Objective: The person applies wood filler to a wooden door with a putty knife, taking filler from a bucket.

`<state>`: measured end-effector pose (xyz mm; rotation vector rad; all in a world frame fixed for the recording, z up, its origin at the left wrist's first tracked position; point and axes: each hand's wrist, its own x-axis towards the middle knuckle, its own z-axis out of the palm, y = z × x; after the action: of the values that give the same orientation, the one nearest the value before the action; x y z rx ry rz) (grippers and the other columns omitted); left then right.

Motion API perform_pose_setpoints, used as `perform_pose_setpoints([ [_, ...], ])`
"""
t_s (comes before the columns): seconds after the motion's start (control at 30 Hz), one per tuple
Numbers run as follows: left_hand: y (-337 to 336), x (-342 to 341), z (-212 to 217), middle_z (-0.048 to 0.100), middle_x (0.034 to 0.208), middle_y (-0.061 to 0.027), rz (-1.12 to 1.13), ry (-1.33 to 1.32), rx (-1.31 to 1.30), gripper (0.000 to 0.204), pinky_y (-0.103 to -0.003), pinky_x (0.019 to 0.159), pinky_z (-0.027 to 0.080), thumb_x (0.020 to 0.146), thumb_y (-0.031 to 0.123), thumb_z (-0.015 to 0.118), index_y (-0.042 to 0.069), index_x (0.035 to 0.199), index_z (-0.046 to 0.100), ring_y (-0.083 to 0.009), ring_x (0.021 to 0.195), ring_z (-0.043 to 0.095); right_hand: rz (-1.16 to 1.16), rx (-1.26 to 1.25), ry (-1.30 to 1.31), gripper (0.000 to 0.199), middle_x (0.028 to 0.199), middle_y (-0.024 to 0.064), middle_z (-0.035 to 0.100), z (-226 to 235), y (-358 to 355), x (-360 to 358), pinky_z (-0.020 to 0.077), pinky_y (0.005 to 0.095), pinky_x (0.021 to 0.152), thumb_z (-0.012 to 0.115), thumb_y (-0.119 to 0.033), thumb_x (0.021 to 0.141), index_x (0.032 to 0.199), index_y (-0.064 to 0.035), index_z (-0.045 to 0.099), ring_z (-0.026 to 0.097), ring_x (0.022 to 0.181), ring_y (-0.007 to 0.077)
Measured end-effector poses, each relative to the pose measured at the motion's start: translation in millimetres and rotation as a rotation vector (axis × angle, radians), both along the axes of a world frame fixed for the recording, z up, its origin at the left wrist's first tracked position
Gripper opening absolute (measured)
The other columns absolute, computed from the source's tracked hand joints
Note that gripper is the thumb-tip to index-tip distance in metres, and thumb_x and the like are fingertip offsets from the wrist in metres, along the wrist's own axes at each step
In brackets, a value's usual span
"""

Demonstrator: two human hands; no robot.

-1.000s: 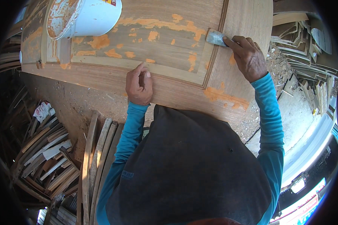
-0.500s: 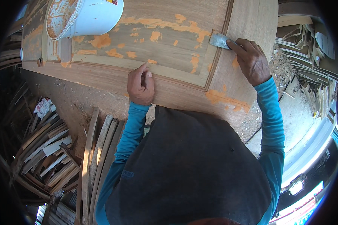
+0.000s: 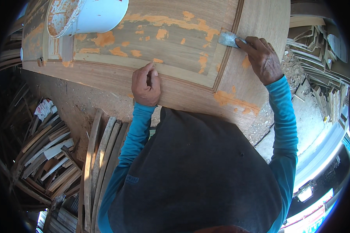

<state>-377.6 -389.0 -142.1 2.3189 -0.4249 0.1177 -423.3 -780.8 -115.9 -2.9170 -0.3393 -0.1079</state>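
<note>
A wooden panel door (image 3: 175, 91) lies flat before me, its inset panel marked with patches of orange filler (image 3: 162, 34). My right hand (image 3: 263, 62) grips a putty knife (image 3: 228, 39), fingers closed round its handle end. The knife's wide metal blade lies over the raised moulding at the panel's right side. Near the door's front edge rests my left hand (image 3: 146, 84), its fingers curled and the index tip beside a small orange patch. Whatever those fingers may hold is hidden.
A white bucket (image 3: 101, 15) smeared with orange filler lies tipped on its side on the door. Stacked wood strips (image 3: 99, 167) and scrap wood (image 3: 52, 155) are at the lower left. Thin boards (image 3: 319, 58) lean at the right.
The whole view has shifted slightly. Both hands and the putty knife keep nearly the same places over the door.
</note>
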Motion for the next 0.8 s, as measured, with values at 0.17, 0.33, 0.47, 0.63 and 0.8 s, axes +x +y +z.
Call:
perform_pose_setpoints([
  [0.17, 4, 0, -5, 0.069, 0.104, -0.0086, -0.013, -0.037, 0.006, 0.027, -0.027, 0.066, 0.054, 0.095, 0.003, 0.067, 0.004, 0.122, 0.071, -0.0151, 0.082, 0.066, 0.010, 0.016, 0.010, 0.046, 0.112, 0.0069, 0.065, -1, -2, 1, 0.0552, 0.0381, 0.091, 0.067, 0.000, 0.084, 0.128, -0.0133, 0.072, 0.064, 0.096, 0.0240],
  [0.33, -1, -1, 1, 0.070, 0.098, -0.0090, 0.022, 0.013, -0.003, 0.028, -0.036, 0.073, 0.054, 0.091, 0.001, 0.069, 0.003, 0.119, 0.070, -0.0243, 0.088, 0.065, 0.012, 0.009, 0.014, 0.047, 0.113, 0.0067, 0.065, -2, -1, -1, 0.0555, 0.0381, 0.092, 0.068, 0.001, 0.084, 0.128, -0.0136, 0.072, 0.064, 0.096, 0.0238],
  [0.47, -2, -1, 0, 0.070, 0.098, -0.0088, 0.033, 0.025, -0.003, 0.027, -0.035, 0.071, 0.054, 0.092, 0.002, 0.070, 0.003, 0.119, 0.071, -0.0232, 0.087, 0.065, 0.023, -0.001, 0.001, 0.045, 0.114, 0.0061, 0.065, -4, -3, -1, 0.0558, 0.0374, 0.092, 0.067, -0.001, 0.086, 0.128, -0.0141, 0.072, 0.064, 0.096, 0.0229],
  [0.63, -2, -2, -3, 0.071, 0.100, -0.0097, 0.040, 0.016, -0.002, 0.026, -0.033, 0.067, 0.055, 0.093, 0.004, 0.069, 0.003, 0.119, 0.071, -0.0217, 0.086, 0.066, 0.049, -0.102, 0.027, 0.039, 0.110, 0.0053, 0.064, 2, 1, 1, 0.0570, 0.0364, 0.092, 0.064, -0.006, 0.090, 0.128, -0.0140, 0.071, 0.064, 0.096, 0.0225],
  [0.8, -1, 0, -7, 0.069, 0.098, -0.0101, 0.016, -0.041, -0.002, 0.023, -0.030, 0.066, 0.054, 0.098, 0.008, 0.067, 0.003, 0.119, 0.072, -0.0161, 0.076, 0.066, 0.095, -0.206, 0.074, 0.035, 0.104, 0.0059, 0.065, 22, 4, 13, 0.0579, 0.0356, 0.091, 0.062, -0.007, 0.093, 0.125, -0.0133, 0.071, 0.065, 0.095, 0.0230],
])
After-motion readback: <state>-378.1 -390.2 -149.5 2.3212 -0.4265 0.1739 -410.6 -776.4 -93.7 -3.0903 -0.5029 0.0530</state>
